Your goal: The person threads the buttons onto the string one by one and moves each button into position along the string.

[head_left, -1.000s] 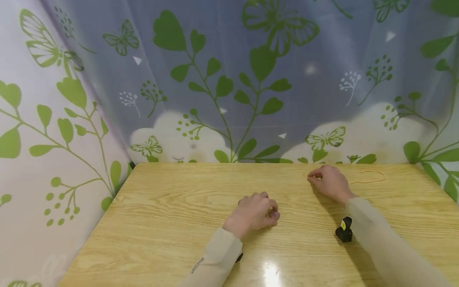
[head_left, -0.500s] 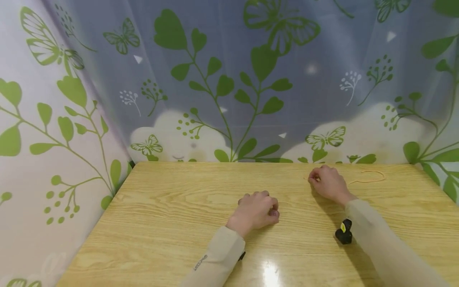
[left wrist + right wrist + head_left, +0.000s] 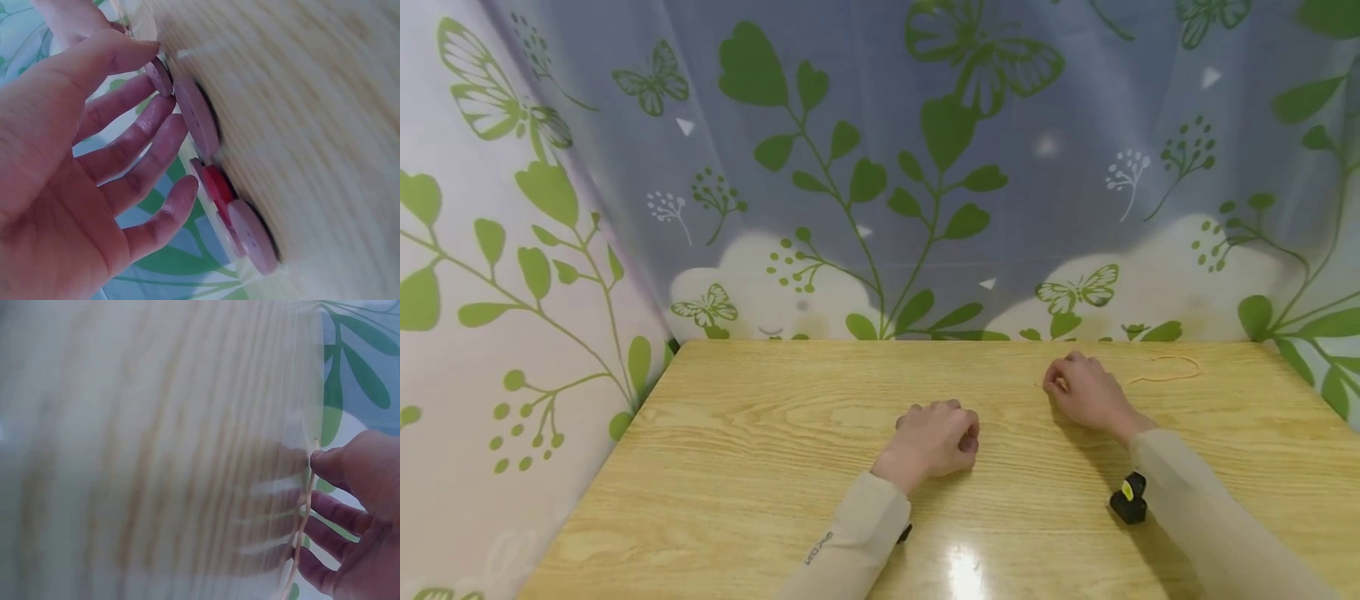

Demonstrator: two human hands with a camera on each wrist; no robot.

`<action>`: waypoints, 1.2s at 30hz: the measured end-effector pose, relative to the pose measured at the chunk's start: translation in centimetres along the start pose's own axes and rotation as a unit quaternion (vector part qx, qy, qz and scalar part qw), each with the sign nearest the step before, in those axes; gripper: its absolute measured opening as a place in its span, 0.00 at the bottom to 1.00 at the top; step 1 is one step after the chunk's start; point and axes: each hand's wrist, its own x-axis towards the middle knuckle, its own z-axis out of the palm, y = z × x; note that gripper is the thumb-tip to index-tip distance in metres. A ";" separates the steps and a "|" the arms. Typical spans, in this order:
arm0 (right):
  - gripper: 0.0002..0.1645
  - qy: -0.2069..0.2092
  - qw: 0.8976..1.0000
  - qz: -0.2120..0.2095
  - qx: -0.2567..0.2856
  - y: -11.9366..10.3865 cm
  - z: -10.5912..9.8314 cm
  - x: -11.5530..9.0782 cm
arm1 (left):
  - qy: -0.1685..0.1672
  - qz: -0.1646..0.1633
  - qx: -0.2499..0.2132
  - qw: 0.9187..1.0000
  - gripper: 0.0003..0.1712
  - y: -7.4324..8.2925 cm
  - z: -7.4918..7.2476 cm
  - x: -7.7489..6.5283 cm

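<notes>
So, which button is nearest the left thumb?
The mauve button at the thumb tip of the left hand; in the left wrist view, other buttons lie lower.

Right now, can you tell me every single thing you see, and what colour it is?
Table: 1, pale wood, across the lower head view
Buttons: at least 4, purplish pink, one pinched, the rest beside it, some partly hidden
Button-like piece: 1, red, among the buttons
String: 1, pale orange, near the table's far edge
Printed cloth: pieces unclear, blue-grey and white with green leaves, behind and left
Wrist gadgets: 2, black, at the cuffs
Sleeves: 2, beige, both arms
Left hand: 1, bare, mid-table, pinching a button
Right hand: 1, bare, farther back, pinching the string
</notes>
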 end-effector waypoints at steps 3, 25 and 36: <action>0.05 0.001 1.000 -0.011 0.012 0.0 -0.1 -0.3 | 0.002 0.012 -0.040 0.999 0.06 -0.5 0.0 0.1; 0.02 0.090 0.987 -0.103 0.089 -2.6 -0.5 -2.9 | 0.021 -0.010 -0.431 0.902 0.16 -2.5 -0.1 -1.2; 0.11 0.167 0.972 -0.145 0.077 -4.9 -1.1 -4.1 | 0.050 -0.008 -0.487 0.872 0.14 -2.6 0.0 -1.7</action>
